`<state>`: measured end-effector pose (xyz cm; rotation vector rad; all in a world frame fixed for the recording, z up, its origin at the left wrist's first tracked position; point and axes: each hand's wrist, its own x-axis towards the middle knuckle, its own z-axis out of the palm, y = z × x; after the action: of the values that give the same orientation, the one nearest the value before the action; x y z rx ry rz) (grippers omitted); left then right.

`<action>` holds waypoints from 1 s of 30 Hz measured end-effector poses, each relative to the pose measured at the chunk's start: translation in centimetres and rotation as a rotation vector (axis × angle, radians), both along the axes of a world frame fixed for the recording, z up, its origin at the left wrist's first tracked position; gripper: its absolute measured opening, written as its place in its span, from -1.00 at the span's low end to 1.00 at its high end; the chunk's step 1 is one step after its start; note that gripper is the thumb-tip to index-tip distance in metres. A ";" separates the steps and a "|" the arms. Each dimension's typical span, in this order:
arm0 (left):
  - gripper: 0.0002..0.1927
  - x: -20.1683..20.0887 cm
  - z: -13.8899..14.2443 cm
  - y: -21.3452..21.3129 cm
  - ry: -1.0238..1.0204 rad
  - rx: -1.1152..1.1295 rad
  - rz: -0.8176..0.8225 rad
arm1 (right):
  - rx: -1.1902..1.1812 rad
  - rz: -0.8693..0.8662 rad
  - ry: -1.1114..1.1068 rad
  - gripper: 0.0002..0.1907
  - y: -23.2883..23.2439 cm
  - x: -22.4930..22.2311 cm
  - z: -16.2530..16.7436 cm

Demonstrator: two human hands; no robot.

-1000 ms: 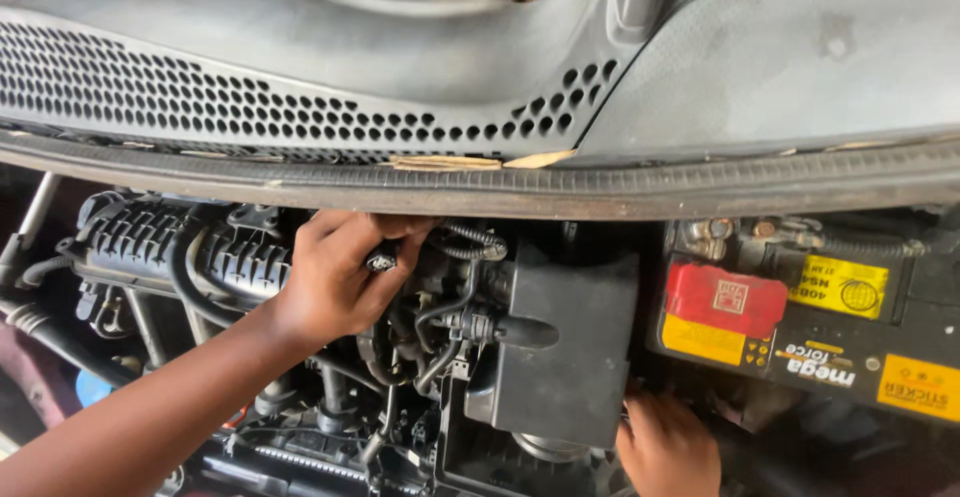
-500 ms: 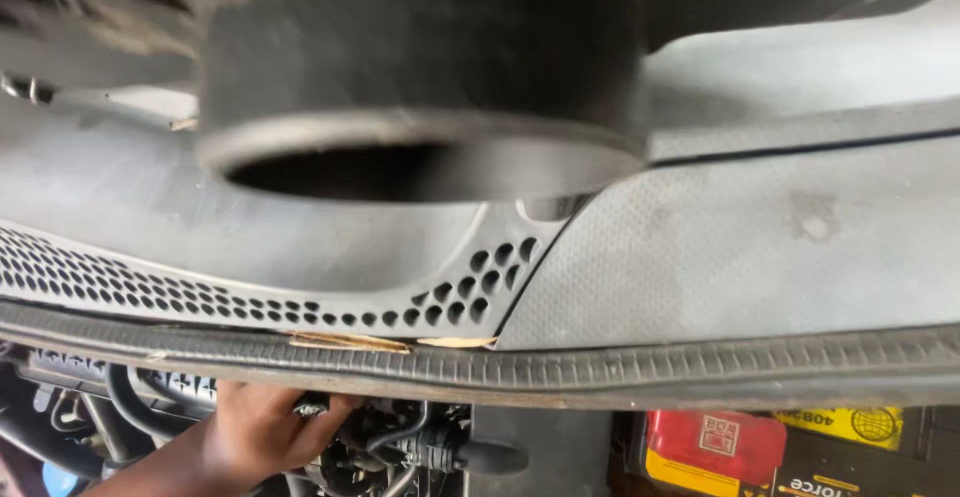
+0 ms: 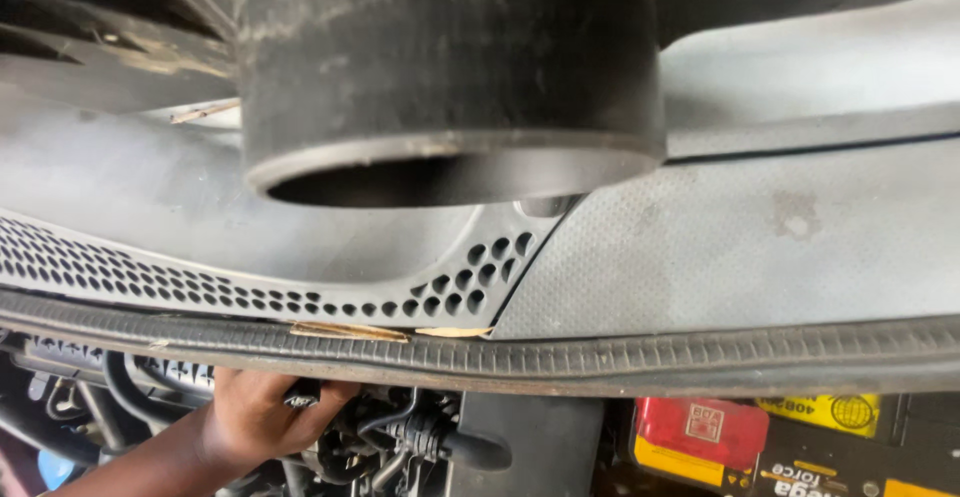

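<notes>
Down at the near left, the left hand (image 3: 255, 419) curls partly closed, fingertips touching a small dark engine fitting (image 3: 303, 394). The right hand is out of view. A wide black rubber hose (image 3: 450, 67) fills the far centre.

your left hand (image 3: 255, 417) grips a small dark part (image 3: 303, 393) just below the rubber seal (image 3: 600, 357); the battery (image 3: 800, 447) sits below the seal too, well apart.

Daylight falls on a dusty grey cowl panel (image 3: 760, 247) with a perforated grille (image 3: 200, 287) along its lower edge. A ribbed rubber seal (image 3: 600, 357) runs across below it. A wide black hose mouth (image 3: 450, 107) looms overhead, blurred by closeness.
</notes>
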<state>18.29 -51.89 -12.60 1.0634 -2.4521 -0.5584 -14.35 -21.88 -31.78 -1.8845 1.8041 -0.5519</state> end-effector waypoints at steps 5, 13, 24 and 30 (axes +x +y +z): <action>-0.71 -0.3 0.6 0.0 0.010 0.032 0.004 | -0.001 -0.006 0.004 -0.76 0.4 0.3 0.6; -0.71 -0.2 1.1 0.0 0.047 0.077 -0.011 | 0.023 -0.011 0.024 -0.76 0.6 0.9 3.0; -0.74 0.3 2.0 0.3 0.131 0.168 -0.032 | 0.053 -0.153 0.128 -0.82 -1.4 3.5 7.9; -0.66 0.7 2.4 -0.1 0.086 0.260 -0.074 | -0.025 -0.107 0.134 -0.76 -2.4 3.9 8.7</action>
<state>19.01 -51.96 -10.15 1.0235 -2.3972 -0.9480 -10.45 -24.24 -23.08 -1.8904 2.0015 -0.4973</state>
